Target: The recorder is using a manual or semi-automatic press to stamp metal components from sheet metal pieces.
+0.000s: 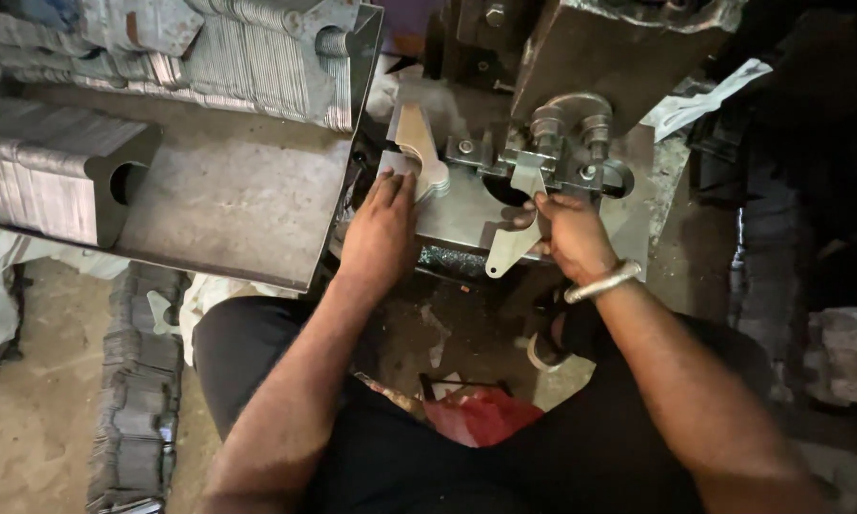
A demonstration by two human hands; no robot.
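Left hand (383,224): fingers laid flat, close together, on a small stack of flat metal blanks (421,157) on the press surface (457,214). Right hand (569,233): pinching one flat metal blank (514,246) just below the die clamp (561,157). Stacked blanks (29,186) on the steel tray (228,205), at left.

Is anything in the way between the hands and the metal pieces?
Nothing visible is. The right hand already grips a flat metal blank at the press die. The left hand rests on a small stack of blanks beside it.
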